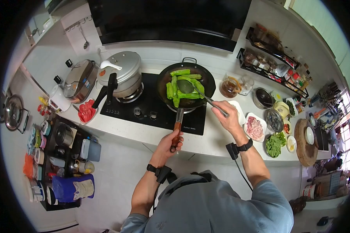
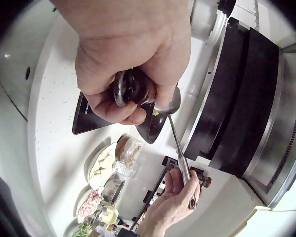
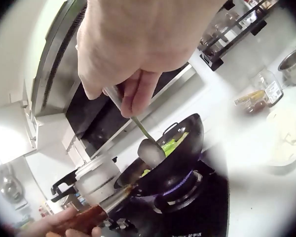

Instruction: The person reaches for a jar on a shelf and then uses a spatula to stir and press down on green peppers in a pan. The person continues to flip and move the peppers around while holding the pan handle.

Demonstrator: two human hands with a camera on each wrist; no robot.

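Note:
A black wok [image 1: 206,73] sits on the right burner of the cooktop, with long green peppers [image 1: 175,91] lying in it. My left hand [image 1: 168,147] grips the wok's wooden handle [image 1: 177,127], and its curled fingers show around the handle's end in the left wrist view. In my right hand [image 1: 228,116] is the metal handle of a ladle [image 1: 185,86], held from above and to the right. The ladle's bowl rests over the peppers, hiding some of them. From the right wrist, a bluish flame [image 3: 180,186] shows under the wok [image 3: 190,145].
A pressure cooker [image 1: 122,75] stands on the left burner, its black handle pointing toward the front. Right of the cooktop are a plate of sliced meat [image 1: 255,128], cut green vegetables [image 1: 273,146], several bowls and a round wooden board [image 1: 301,149]. Sliced red food [image 1: 87,111] lies at left.

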